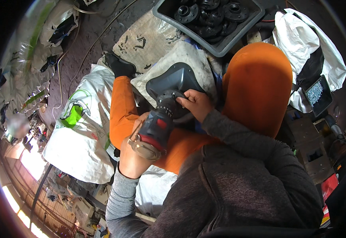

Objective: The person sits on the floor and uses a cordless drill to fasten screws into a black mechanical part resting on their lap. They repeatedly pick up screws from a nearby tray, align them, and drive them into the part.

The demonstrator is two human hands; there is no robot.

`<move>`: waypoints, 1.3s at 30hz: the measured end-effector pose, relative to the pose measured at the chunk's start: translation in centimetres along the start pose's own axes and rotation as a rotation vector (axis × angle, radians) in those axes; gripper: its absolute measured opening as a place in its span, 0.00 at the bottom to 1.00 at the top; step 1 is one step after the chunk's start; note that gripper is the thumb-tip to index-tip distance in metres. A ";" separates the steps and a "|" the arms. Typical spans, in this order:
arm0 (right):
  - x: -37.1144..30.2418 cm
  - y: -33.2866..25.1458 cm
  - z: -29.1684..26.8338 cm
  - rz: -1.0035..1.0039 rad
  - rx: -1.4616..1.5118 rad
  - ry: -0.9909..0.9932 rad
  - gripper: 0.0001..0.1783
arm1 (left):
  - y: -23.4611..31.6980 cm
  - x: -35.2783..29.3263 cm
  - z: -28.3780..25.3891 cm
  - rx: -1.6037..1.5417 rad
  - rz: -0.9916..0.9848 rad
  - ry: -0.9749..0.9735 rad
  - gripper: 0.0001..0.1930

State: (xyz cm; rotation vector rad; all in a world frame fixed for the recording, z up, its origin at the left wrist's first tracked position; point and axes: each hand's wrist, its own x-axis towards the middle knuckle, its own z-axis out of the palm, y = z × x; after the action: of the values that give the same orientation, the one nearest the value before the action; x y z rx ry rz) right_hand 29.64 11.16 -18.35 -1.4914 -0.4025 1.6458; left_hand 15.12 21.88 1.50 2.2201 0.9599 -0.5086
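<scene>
My left hand (134,162) is wrapped round a dark cordless drill (156,129) with red parts. The drill's front end points down at a black round flange (168,94) on a black funnel-shaped plastic part with a wide, square-cornered rim (177,75). With thumb and fingers pinched together, my right hand (198,104) grips the flange's right edge, close to the drill's nose. The plastic part leans on a pale, dirty cushion-like sack (204,65) between my legs. The drill hides its tip and any screw under it.
A grey bin (219,50) of black round flanges stands ahead. To the right lie a white sack (300,33) and a small dark tray of silvery screws (315,94). A large white bag (76,144) rests at my left, with hoses (65,55) across the floor beyond.
</scene>
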 end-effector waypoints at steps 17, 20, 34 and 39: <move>0.7 -0.5 -1.9 0.066 0.226 -0.146 0.11 | 5.5 -13.5 9.3 -0.465 -0.417 0.144 0.43; -1.7 -2.6 -1.9 0.029 0.310 -0.204 0.11 | 5.3 -15.5 15.6 -0.386 -0.380 0.023 0.44; -13.7 -12.5 4.2 -0.377 0.062 -0.330 0.20 | 0.5 -18.6 11.7 -1.259 -0.134 1.488 0.11; -14.5 -11.0 5.2 -0.184 0.179 -0.433 0.09 | -4.2 -29.1 14.9 -0.643 -0.621 1.536 0.09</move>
State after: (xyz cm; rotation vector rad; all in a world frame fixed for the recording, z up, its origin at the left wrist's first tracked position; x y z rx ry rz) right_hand 27.79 8.14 0.28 -0.9334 -0.5912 1.7992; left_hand -8.41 -0.79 5.76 1.3624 2.1194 1.3248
